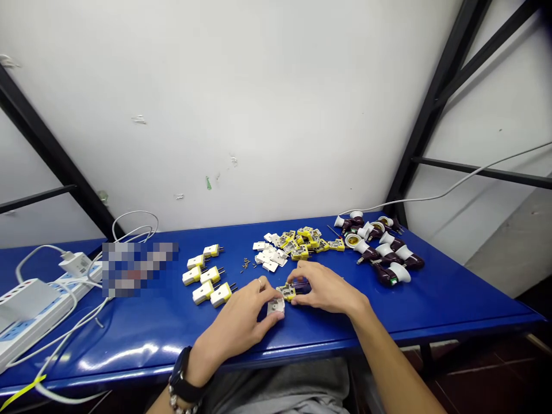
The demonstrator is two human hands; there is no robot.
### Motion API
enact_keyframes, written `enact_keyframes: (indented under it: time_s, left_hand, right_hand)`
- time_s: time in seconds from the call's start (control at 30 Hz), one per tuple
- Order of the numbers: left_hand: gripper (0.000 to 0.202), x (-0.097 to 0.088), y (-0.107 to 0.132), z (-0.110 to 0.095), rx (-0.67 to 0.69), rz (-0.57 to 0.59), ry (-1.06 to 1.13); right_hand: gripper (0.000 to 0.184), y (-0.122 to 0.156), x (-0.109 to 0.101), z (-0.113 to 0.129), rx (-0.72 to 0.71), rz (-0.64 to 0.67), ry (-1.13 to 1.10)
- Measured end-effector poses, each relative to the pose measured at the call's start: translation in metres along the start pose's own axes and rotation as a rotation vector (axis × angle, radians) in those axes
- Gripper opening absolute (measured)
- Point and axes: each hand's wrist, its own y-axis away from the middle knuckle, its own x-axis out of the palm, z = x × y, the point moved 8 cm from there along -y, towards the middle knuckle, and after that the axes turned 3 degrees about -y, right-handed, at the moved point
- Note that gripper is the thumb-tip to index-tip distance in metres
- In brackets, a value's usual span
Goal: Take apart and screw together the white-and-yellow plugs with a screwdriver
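Head view: left hand and right hand, fingers clamped on 1 plug, beside 6 plugs.

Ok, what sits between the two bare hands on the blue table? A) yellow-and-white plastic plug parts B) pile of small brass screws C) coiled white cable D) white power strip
A: a yellow plastic plug body and a white plastic plug cover lie between the left hand and right hand.

The desk has a glossy blue top; the plugs are smooth plastic with metal pins, the lamp holders shiny plastic.
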Motion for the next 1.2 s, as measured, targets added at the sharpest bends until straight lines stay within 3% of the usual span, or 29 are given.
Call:
enact_keyframes:
  time_s: [0.4, 0.57, 0.67, 0.77, 0.87, 1.0, 1.1, 1.2]
  left_hand:
    - [0.014, -0.003, -0.004, 0.013, -0.082, -0.044, 0.247]
    - [0.01, -0.01, -0.011, 0.021, -0.072, -0.189, 0.306]
    - [0.013, -0.006, -0.017, 0.027, -0.048, -0.187, 0.356]
    - [0.02, 0.003, -0.021, 0.027, -0.003, -0.114, 0.231]
    - [0.023, 0.0, -0.019, 0.024, 0.006, -0.115, 0.055]
    - [0.022, -0.016, -0.005, 0.023, -0.067, -0.119, -0.03]
    - [0.026, -0.015, 0.009, 0.025, -0.122, -0.008, -0.106]
    - [0.02, -0.013, 0.02, 0.03, -0.151, 0.026, -0.121]
  right_hand:
    - [0.034, -0.002, 0.008, 0.005, -0.006, 0.053, -0.016]
    - [0.034, -0.003, 0.009, 0.004, -0.018, 0.049, -0.036]
    - [0.035, -0.004, 0.01, 0.002, -0.018, 0.055, -0.042]
    - [0.034, -0.004, 0.01, 0.002, -0.022, 0.053, -0.047]
    - [0.034, -0.004, 0.01, 0.003, -0.024, 0.054, -0.04]
    - [0.033, -0.004, 0.009, 0.004, -0.011, 0.06, -0.029]
    - [0.033, -0.003, 0.009, 0.005, -0.006, 0.066, -0.03]
    - [0.034, -0.003, 0.009, 0.004, 0.003, 0.069, -0.033]
